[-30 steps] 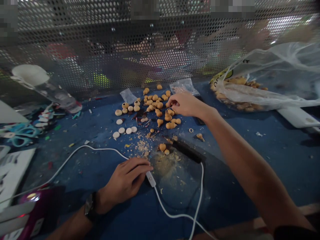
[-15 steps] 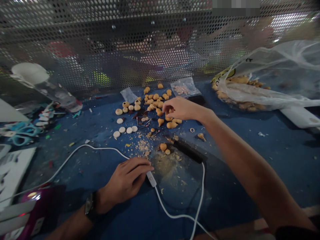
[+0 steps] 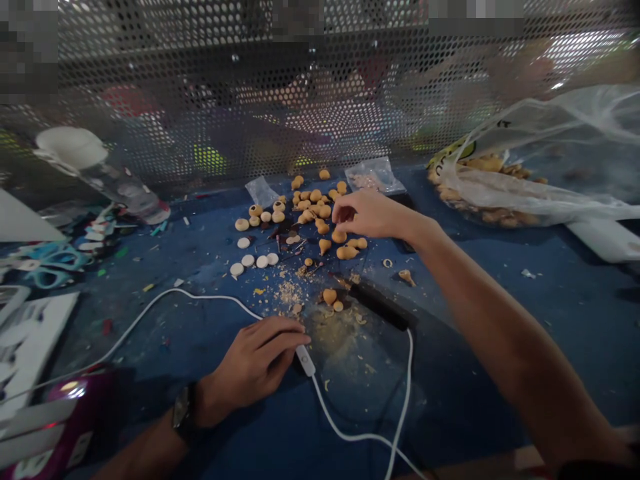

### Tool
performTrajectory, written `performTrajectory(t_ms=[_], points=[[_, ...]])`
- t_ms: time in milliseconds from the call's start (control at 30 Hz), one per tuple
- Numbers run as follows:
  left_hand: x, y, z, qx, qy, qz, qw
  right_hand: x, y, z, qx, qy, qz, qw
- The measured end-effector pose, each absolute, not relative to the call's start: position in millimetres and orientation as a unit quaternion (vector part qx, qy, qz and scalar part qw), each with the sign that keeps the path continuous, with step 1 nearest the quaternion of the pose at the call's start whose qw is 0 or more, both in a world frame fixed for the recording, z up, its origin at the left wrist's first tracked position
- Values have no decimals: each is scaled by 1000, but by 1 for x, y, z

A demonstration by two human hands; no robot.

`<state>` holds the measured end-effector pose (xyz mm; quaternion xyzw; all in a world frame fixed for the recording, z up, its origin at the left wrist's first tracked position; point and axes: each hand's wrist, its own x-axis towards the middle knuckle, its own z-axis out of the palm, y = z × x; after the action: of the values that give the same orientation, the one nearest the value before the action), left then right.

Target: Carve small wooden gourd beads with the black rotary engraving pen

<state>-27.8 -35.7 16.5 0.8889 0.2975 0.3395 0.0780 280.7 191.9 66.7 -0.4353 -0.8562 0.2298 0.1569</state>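
Note:
My right hand [image 3: 369, 215] hangs just above a scattered group of small orange gourd-shaped pieces [image 3: 325, 227], its fingertips curled down at their right side. Whether those fingers pinch anything is hidden. Several flat pale discs [image 3: 249, 261] lie left of the group on the blue worktop [image 3: 165, 313]. My left hand [image 3: 255, 360] rests flat across a white cable [image 3: 200, 295], its fingertips close to the cable's inline switch [image 3: 305, 361]. Nothing shows gripped in it.
Pale dust and crumbs surround a black slot [image 3: 380, 307]. A clear plastic bag [image 3: 530, 190] covers a heap of orange pieces at right. Perforated metal mesh [image 3: 250, 113] stands behind the worktop. Teal-handled scissors [image 3: 50, 260] and a clear bottle [image 3: 120, 187] lie at left.
My right hand has shifted slightly left and back over the orange pieces. The whole view has drifted a little, and my left hand stays on the cable.

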Motion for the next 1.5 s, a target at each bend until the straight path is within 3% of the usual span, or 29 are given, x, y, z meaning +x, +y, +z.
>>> performTrajectory(t_ms=[467,733,1033,1233,1500], points=[[-27,-34,18,893,290,337,73,321,221,38,-539,-802,101,236],[-27,-33,21,890,295,338,86,305,221,26,-500,-833,125,200],[-26,-33,20,886,299,346,79,296,239,35,-535,-802,129,233],[-25,-34,23,885,302,346,81,260,237,47,-474,-828,181,236],[-24,-36,24,885,303,345,82,245,238,29,-469,-841,185,196]])
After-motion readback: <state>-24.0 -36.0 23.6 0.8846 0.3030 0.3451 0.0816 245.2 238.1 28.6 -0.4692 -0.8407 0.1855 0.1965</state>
